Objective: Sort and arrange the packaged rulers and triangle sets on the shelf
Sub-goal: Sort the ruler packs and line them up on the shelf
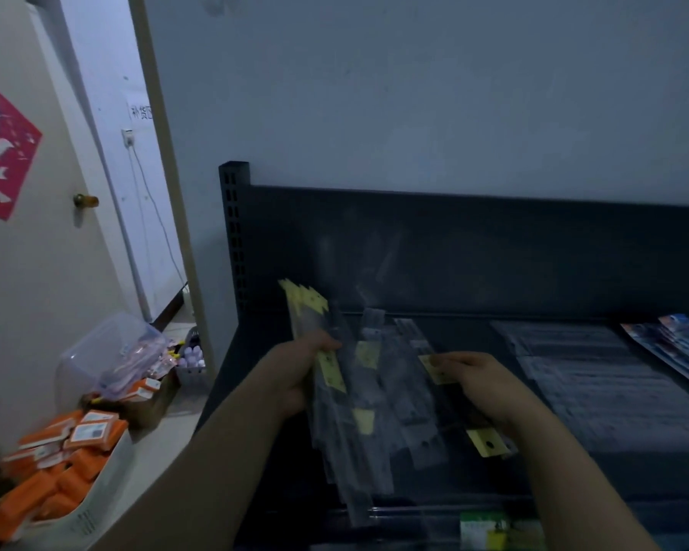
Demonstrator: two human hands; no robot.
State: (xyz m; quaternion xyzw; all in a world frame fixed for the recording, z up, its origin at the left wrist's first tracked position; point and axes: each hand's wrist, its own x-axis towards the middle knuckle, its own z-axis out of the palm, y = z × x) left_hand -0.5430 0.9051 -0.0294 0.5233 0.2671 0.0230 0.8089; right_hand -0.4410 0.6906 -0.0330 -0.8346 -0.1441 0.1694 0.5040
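Rulers [335, 427] in clear sleeves with yellow tags fan upward at 7 o'clock on the dark shelf [494, 248]. My left hand [295, 375] grips that bundle, fingers curled round it. My right hand [482, 381] pinches the yellow tag of one pack [434, 369] lying mid-shelf among loose ones. Flat packs [613, 387] lie at 3 o'clock, with blue packs [685, 338] beyond. At 8 o'clock a white box [92, 515] holds orange packets [92, 431], with a clear tub [96, 351] behind it.

Orange packs [78, 435] in white box [108, 483] — door knob [85, 200], red paper cutout [5, 153].
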